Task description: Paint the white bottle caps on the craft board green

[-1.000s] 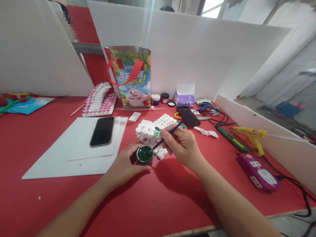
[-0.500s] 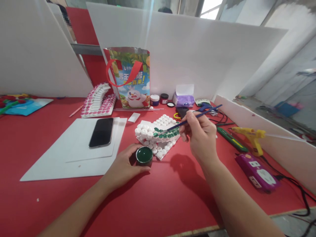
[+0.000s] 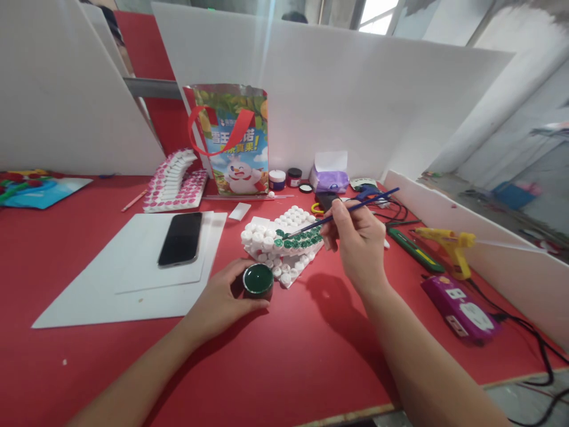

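My left hand (image 3: 231,290) is wrapped round a small jar of dark green paint (image 3: 258,280) at the middle of the table. Between thumb and fingers, my right hand (image 3: 358,237) grips a thin blue paintbrush (image 3: 355,207), its handle slanting up to the right. The brush tip touches or hovers just over a white craft model (image 3: 260,238) covered in small round rosette-like pieces. Several rosettes along its raised curved strip (image 3: 304,238) are green; the others are white. The model rests on the table just beyond the jar.
On the red table (image 3: 284,367) a black phone (image 3: 181,239) lies on white sheets (image 3: 102,279). A pink-and-white model (image 3: 173,184) and a colourful bag (image 3: 237,142) stand behind. To the right are a cutter (image 3: 415,250), a yellow glue gun (image 3: 448,243), a purple box (image 3: 460,308) and cables.
The brush tip has shifted slightly up and left over the rosettes. A rosette near the left end of the strip looks greener. My left hand still holds the jar; the view has shifted a little.
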The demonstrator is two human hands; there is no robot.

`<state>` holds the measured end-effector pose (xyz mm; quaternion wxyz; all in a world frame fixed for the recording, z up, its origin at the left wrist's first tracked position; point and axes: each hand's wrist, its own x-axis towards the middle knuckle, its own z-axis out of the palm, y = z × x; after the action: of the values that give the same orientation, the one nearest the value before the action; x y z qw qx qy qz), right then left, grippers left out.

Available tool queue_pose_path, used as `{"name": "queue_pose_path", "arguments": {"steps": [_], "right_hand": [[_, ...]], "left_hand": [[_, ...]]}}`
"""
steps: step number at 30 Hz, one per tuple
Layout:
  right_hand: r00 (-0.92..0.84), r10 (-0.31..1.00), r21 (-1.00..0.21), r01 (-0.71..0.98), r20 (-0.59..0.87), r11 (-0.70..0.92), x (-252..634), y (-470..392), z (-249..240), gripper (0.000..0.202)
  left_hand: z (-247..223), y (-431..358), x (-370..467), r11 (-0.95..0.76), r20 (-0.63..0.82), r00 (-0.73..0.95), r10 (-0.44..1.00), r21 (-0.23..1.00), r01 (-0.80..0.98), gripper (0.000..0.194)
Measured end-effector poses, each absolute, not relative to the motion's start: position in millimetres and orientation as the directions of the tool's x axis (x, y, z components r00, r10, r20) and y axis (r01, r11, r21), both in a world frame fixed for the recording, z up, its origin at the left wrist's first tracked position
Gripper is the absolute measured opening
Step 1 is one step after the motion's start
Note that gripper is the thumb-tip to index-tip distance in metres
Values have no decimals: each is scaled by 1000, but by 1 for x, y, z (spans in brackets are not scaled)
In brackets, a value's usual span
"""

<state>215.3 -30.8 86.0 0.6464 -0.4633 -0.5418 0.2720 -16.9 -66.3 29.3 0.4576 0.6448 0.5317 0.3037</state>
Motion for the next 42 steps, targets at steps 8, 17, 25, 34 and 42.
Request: {"name": "queue_pose_path", "arguments": {"steps": [8,17,25,34,42], "right_hand": [[235,865,-896,150,443,418,215,-31,84,40],[234,862,-893,130,450,431,215,-33,86,35],[243,863,-897,135,443,422,215,-32,87,36],[233,868,-899,111,438,423,212,-31,84,35],[225,872,-900,100,435,424,212,-29,83,35]], "left_hand": [[28,-66,-17,-18,-87,239,967,915,404,49],[29,-66,-17,-6,-105,249,963,914,406,50],[29,-67,-17,-7,-102,246,964,914,407,50],[27,-66,-18,-15,-93,254,963,919,393,50],[27,-65,-17,-10,-97,253,963,920,393,50]]}}
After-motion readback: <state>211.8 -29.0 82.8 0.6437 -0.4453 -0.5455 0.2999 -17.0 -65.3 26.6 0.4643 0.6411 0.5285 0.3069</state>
